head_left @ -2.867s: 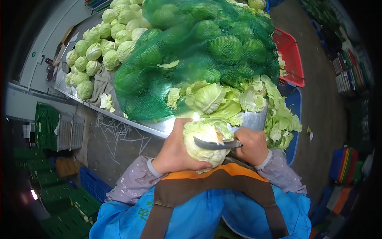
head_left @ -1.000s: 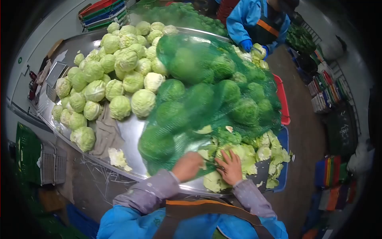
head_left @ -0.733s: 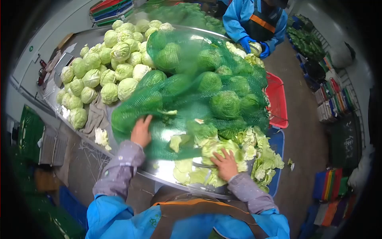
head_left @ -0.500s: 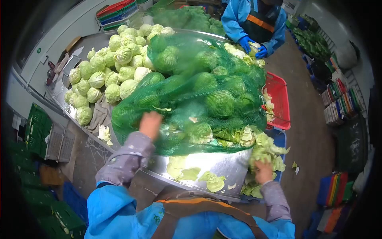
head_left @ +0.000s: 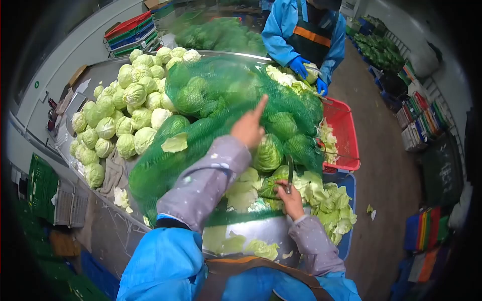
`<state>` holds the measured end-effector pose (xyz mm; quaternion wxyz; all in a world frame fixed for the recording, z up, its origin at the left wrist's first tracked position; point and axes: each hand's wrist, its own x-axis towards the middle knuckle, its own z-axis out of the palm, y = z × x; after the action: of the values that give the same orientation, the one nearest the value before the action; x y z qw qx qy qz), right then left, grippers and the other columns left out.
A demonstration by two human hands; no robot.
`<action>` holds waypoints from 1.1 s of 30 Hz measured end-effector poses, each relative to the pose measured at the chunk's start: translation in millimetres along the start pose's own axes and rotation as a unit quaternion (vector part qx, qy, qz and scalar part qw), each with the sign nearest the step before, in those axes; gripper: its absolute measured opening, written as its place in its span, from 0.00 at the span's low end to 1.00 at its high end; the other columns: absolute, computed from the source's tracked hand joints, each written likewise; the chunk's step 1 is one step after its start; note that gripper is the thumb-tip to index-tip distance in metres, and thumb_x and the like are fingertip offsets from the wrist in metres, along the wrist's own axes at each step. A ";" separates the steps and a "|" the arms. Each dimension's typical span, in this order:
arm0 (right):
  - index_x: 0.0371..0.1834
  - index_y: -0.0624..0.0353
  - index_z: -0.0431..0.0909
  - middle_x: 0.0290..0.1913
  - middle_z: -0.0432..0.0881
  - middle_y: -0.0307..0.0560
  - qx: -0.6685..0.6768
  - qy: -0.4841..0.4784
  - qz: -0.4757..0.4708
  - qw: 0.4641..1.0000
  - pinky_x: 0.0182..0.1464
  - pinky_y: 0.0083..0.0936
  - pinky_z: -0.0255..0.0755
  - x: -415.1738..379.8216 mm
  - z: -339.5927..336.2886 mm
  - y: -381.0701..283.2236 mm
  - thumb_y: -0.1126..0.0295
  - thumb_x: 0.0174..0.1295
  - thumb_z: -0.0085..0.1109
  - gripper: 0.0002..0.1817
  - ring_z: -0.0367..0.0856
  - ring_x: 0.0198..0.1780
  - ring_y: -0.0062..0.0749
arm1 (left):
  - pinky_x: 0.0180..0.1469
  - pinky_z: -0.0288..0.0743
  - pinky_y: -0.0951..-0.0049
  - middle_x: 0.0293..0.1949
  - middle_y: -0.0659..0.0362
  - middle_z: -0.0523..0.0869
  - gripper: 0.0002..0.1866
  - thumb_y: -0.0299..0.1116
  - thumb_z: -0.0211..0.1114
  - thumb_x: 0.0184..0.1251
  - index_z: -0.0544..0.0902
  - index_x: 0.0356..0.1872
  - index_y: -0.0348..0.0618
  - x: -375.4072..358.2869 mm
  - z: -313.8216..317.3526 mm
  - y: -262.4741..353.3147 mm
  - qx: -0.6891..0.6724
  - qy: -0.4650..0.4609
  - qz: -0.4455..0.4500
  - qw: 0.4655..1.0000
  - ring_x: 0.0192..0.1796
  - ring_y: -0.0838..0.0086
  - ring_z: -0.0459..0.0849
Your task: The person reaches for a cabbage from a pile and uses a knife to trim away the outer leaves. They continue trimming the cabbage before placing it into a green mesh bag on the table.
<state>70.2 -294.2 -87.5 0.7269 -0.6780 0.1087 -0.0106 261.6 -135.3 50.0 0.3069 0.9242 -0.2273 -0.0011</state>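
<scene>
My left hand [head_left: 249, 126] is at the green mesh bag [head_left: 165, 158], index finger stretched out and the other fingers curled on the netting. Round cabbages [head_left: 283, 125] fill the bag, and one cabbage [head_left: 268, 153] lies uncovered near my left hand. In my right hand [head_left: 292, 200] is a knife [head_left: 290, 173], its dark, slightly curved blade pointing up. Under and beside that hand are loose cabbage leaves [head_left: 334, 208], piled at the table's right edge. A torn leaf [head_left: 175, 143] rests on top of the netting.
Trimmed cabbages [head_left: 133, 95] are heaped on the metal table [head_left: 268, 228] at left. A red crate [head_left: 346, 133] and a blue bin [head_left: 346, 183] adjoin its right side. Across the table, a person in blue gloves [head_left: 299, 66] handles a cabbage. Stacked crates [head_left: 129, 32] stand behind.
My left hand has moved up and right across the bag, and the netting is drawn back from some cabbages. My right hand has left the leaf pile, moving up and left; the knife now shows.
</scene>
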 end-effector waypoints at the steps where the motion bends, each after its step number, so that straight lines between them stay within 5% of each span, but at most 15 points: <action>1: 0.56 0.61 0.73 0.48 0.79 0.43 -0.114 0.023 -0.074 0.990 0.47 0.24 0.73 24.7 1.1 -8.3 0.68 0.65 0.56 0.17 0.75 0.46 0.21 | 0.52 0.75 0.56 0.48 0.41 0.80 0.43 0.33 0.60 0.62 0.44 0.74 0.66 3.3 22.8 -8.1 -0.063 0.033 0.080 0.994 0.47 0.50 0.81; 3: 0.57 0.61 0.74 0.51 0.80 0.50 -0.241 0.071 -0.111 0.962 0.52 0.27 0.71 80.4 -2.0 -17.1 0.66 0.60 0.61 0.22 0.79 0.49 0.32 | 0.53 0.74 0.57 0.53 0.39 0.78 0.41 0.38 0.59 0.64 0.44 0.74 0.61 9.8 59.6 -20.9 -0.025 -0.106 0.032 0.994 0.50 0.48 0.80; 6: 0.58 0.63 0.72 0.57 0.76 0.58 -0.346 0.078 -0.111 0.928 0.54 0.30 0.71 155.9 -8.8 -34.7 0.60 0.60 0.59 0.26 0.78 0.53 0.51 | 0.58 0.71 0.64 0.58 0.48 0.78 0.35 0.43 0.52 0.69 0.47 0.74 0.55 -5.9 116.4 -67.6 -0.189 -0.016 0.032 0.981 0.55 0.53 0.79; 9: 0.57 0.63 0.73 0.44 0.84 0.51 -0.227 0.029 -0.083 0.970 0.48 0.27 0.74 139.2 -4.4 -31.8 0.63 0.61 0.59 0.23 0.84 0.44 0.39 | 0.54 0.75 0.68 0.46 0.54 0.86 0.26 0.42 0.51 0.72 0.63 0.69 0.50 -7.9 70.1 -65.4 -0.229 -0.169 -0.024 0.958 0.48 0.66 0.85; 11: 0.55 0.64 0.73 0.40 0.84 0.45 -0.176 -0.015 -0.085 0.981 0.46 0.25 0.75 85.7 -14.9 -31.3 0.67 0.63 0.58 0.19 0.82 0.42 0.28 | 0.39 0.80 0.72 0.29 0.50 0.86 0.19 0.30 0.55 0.70 0.73 0.61 0.40 -45.1 23.1 -31.8 -0.409 -0.393 -0.115 0.815 0.30 0.72 0.87; 14: 0.54 0.66 0.71 0.39 0.83 0.46 -0.048 -0.013 -0.035 0.998 0.45 0.23 0.74 -2.3 -32.2 -41.6 0.71 0.65 0.55 0.16 0.81 0.42 0.25 | 0.36 0.79 0.74 0.28 0.53 0.86 0.12 0.20 0.54 0.65 0.82 0.46 0.34 -88.1 13.3 -57.7 -0.419 -0.057 -0.083 0.903 0.31 0.72 0.86; 17: 0.54 0.66 0.70 0.40 0.83 0.48 -0.056 0.068 -0.044 0.995 0.39 0.21 0.74 -63.1 -58.0 -18.4 0.70 0.65 0.54 0.16 0.81 0.37 0.25 | 0.34 0.77 0.69 0.27 0.56 0.86 0.08 0.29 0.59 0.62 0.84 0.38 0.42 -137.3 24.7 -66.8 -0.136 0.160 -0.003 0.978 0.29 0.67 0.85; 19: 0.54 0.66 0.70 0.41 0.83 0.49 -0.018 0.120 -0.035 0.992 0.34 0.20 0.75 -78.1 -55.7 -14.5 0.70 0.65 0.55 0.17 0.81 0.32 0.23 | 0.39 0.76 0.65 0.29 0.56 0.86 0.09 0.35 0.62 0.60 0.84 0.37 0.42 -159.7 51.3 -57.0 -0.086 0.072 -0.046 0.993 0.32 0.62 0.83; 22: 0.59 0.65 0.69 0.49 0.81 0.52 -0.029 0.052 0.149 0.987 0.15 0.18 0.63 -80.6 -41.7 -20.5 0.69 0.61 0.60 0.23 0.69 0.12 0.17 | 0.61 0.65 0.57 0.57 0.49 0.77 0.28 0.43 0.62 0.62 0.71 0.60 0.38 -160.4 87.6 -20.1 -0.046 0.025 0.010 0.999 0.59 0.55 0.74; 26: 0.63 0.65 0.66 0.44 0.82 0.52 -0.113 0.081 0.095 0.986 0.15 0.14 0.63 -79.2 -31.7 -20.5 0.73 0.58 0.63 0.29 0.72 0.15 0.18 | 0.69 0.57 0.56 0.66 0.49 0.68 0.35 0.45 0.65 0.59 0.65 0.66 0.41 -214.7 89.4 6.3 0.019 -0.029 0.105 0.994 0.71 0.55 0.62; 29: 0.65 0.65 0.62 0.48 0.81 0.53 -0.220 0.017 0.032 0.975 0.16 0.14 0.63 -98.3 -40.5 5.8 0.76 0.52 0.68 0.36 0.71 0.15 0.16 | 0.64 0.66 0.61 0.62 0.49 0.72 0.36 0.47 0.65 0.60 0.64 0.66 0.42 -254.5 75.3 -19.3 -0.091 0.063 0.091 0.990 0.66 0.59 0.70; 30: 0.65 0.64 0.63 0.52 0.79 0.51 -0.166 0.042 0.015 0.985 0.28 0.16 0.69 -113.2 -37.6 2.9 0.76 0.49 0.70 0.38 0.73 0.36 0.23 | 0.64 0.66 0.61 0.62 0.49 0.72 0.36 0.47 0.65 0.60 0.64 0.66 0.42 -264.1 68.1 -26.7 -0.089 0.057 0.089 0.990 0.66 0.59 0.70; 31: 0.66 0.63 0.63 0.55 0.77 0.49 -0.113 0.066 -0.001 0.991 0.40 0.18 0.75 -128.2 -35.2 -2.0 0.76 0.47 0.73 0.40 0.75 0.57 0.29 | 0.62 0.68 0.61 0.59 0.47 0.74 0.37 0.46 0.67 0.59 0.63 0.66 0.42 -272.7 61.1 -32.7 -0.184 -0.009 -0.075 0.980 0.64 0.60 0.71; 32: 0.67 0.61 0.61 0.58 0.75 0.51 -0.119 0.051 0.057 0.990 0.33 0.16 0.74 -141.1 -37.9 -10.6 0.77 0.46 0.73 0.42 0.80 0.45 0.26 | 0.59 0.71 0.62 0.57 0.46 0.75 0.39 0.45 0.69 0.57 0.62 0.66 0.41 -278.9 58.6 -34.9 -0.272 -0.072 -0.238 0.930 0.62 0.61 0.73; 33: 0.67 0.61 0.61 0.58 0.75 0.51 -0.118 0.050 0.060 0.990 0.33 0.16 0.74 -147.4 -38.3 -16.0 0.77 0.46 0.73 0.42 0.80 0.45 0.26 | 0.59 0.71 0.62 0.57 0.46 0.75 0.39 0.45 0.69 0.57 0.62 0.66 0.41 -278.6 66.4 -29.5 -0.272 -0.073 -0.241 0.929 0.62 0.61 0.73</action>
<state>-78.2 -309.2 -52.7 0.6345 -0.7502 0.1856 0.0124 14.8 -34.8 -59.0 0.5193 0.8298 -0.0100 -0.2043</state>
